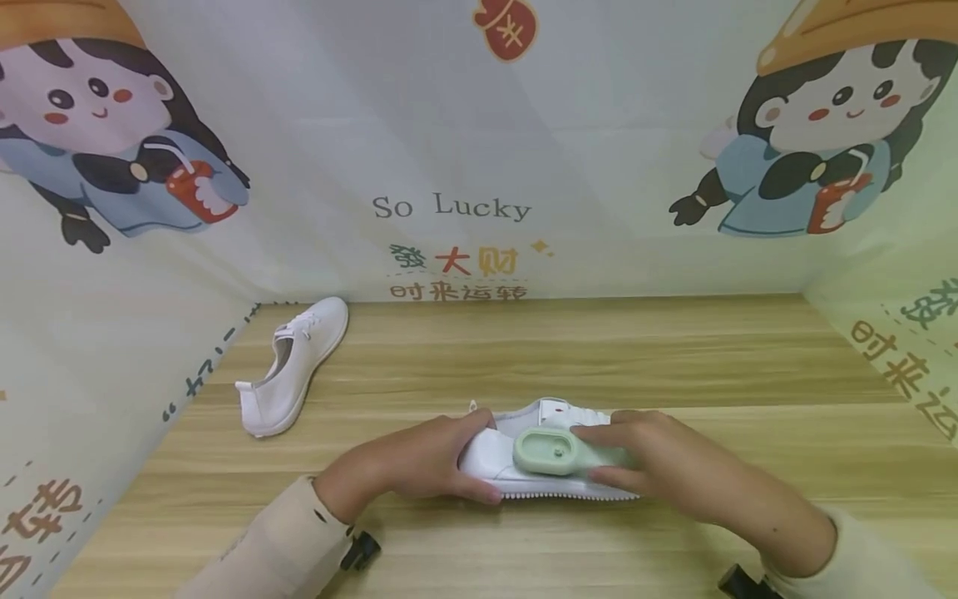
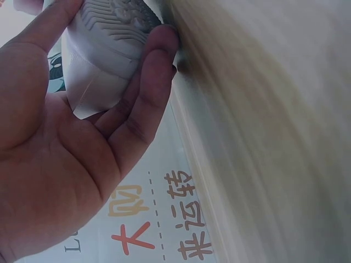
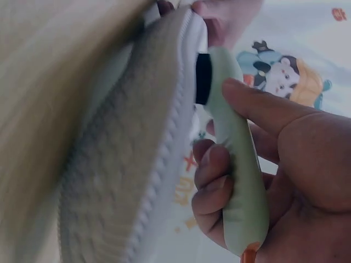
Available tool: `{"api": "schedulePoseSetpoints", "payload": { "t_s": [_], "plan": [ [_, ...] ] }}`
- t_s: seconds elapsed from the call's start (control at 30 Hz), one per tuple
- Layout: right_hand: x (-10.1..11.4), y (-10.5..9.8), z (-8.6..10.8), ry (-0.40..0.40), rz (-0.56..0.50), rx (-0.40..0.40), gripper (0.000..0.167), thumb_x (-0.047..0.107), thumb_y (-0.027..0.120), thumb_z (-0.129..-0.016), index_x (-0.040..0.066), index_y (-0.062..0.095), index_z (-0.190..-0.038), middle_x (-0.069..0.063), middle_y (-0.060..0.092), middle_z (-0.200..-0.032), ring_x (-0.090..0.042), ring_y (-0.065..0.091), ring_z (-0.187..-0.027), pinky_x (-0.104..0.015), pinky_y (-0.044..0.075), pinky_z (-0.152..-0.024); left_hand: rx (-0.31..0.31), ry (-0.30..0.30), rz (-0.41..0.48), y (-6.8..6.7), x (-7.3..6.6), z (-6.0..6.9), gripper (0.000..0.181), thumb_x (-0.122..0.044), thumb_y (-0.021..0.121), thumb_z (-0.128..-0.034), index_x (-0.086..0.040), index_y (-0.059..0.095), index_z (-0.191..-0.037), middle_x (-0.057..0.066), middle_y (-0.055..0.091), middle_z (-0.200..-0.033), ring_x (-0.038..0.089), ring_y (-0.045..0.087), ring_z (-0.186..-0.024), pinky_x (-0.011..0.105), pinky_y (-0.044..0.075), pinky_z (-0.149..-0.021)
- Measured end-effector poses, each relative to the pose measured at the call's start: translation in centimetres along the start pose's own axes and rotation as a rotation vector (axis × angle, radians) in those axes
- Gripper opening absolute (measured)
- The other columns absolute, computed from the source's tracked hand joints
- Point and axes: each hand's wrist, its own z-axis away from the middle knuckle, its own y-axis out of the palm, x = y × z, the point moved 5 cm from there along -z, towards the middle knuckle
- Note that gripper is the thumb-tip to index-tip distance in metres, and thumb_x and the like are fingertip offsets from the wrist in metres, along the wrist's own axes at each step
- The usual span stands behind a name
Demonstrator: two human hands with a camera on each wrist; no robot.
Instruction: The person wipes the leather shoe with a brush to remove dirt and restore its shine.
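A white shoe [image 1: 486, 456] lies tilted on its side in front of me, its ridged sole [image 3: 126, 142] turned toward my body. My left hand [image 1: 437, 457] grips it at the heel, thumb and fingers on either side, as the left wrist view also shows. In my right hand [image 1: 666, 457] is a pale green handled brush [image 3: 241, 181] with dark bristles [image 3: 203, 79]. The fingers curl round its handle, and the thumb lies along it. Those bristles press against the side of the shoe. From above, the brush head hides part of the shoe's side.
A second white shoe [image 1: 295, 366] stands at the back left of the wood-grain table [image 1: 599, 358]. Printed cloth walls [image 1: 337, 150] enclose the table at the back and both sides.
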Motion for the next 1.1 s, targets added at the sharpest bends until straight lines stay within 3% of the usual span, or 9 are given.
{"api": "schedulePoseSetpoints", "payload": {
  "t_s": [0.4, 0.83, 0.97, 1.1],
  "plan": [
    [1.1, 0.7, -0.7, 0.021, 0.082, -0.064, 0.044, 0.031, 0.074, -0.09, 0.015, 0.067, -0.131, 0.007, 0.055, -0.079, -0.003, 0.041, -0.063, -0.019, 0.039, -0.057, 0.011, 0.012, 0.012, -0.1, -0.4, -0.2, 0.055, -0.05, 0.081, -0.0785, -0.025, 0.05, -0.115, -0.008, 0.061, -0.096, 0.005, 0.058, -0.081, 0.024, 0.047, -0.071],
    [-1.7, -0.3, 1.1, 0.056, -0.054, 0.059, 0.048, 0.039, 0.071, -0.092, 0.013, 0.066, -0.131, 0.012, 0.054, -0.076, -0.001, 0.039, -0.063, -0.021, 0.04, -0.059, 0.011, 0.001, -0.008, -0.2, -0.3, -0.1, 0.055, -0.051, 0.082, -0.0778, -0.024, 0.05, -0.114, -0.008, 0.061, -0.093, 0.006, 0.057, -0.08, 0.024, 0.047, -0.071],
    [-2.4, -0.6, 1.7, 0.093, -0.073, 0.098, 0.049, 0.044, 0.07, -0.091, 0.014, 0.067, -0.13, 0.01, 0.066, -0.091, -0.001, 0.049, -0.073, -0.022, 0.045, -0.064, 0.012, 0.004, -0.013, -0.2, -0.3, -0.1, 0.054, -0.051, 0.082, -0.078, -0.024, 0.05, -0.113, -0.008, 0.061, -0.092, 0.006, 0.056, -0.078, 0.024, 0.046, -0.07],
    [-3.0, -1.1, 2.2, 0.127, -0.092, 0.124, 0.049, 0.046, 0.071, -0.089, 0.016, 0.069, -0.128, 0.0, 0.071, -0.116, -0.011, 0.065, -0.1, -0.033, 0.056, -0.081, 0.015, 0.003, -0.012, -0.3, -0.3, 0.0, 0.054, -0.051, 0.082, -0.0781, -0.024, 0.05, -0.113, -0.008, 0.061, -0.091, 0.005, 0.056, -0.079, 0.024, 0.046, -0.07]
  ]
}}
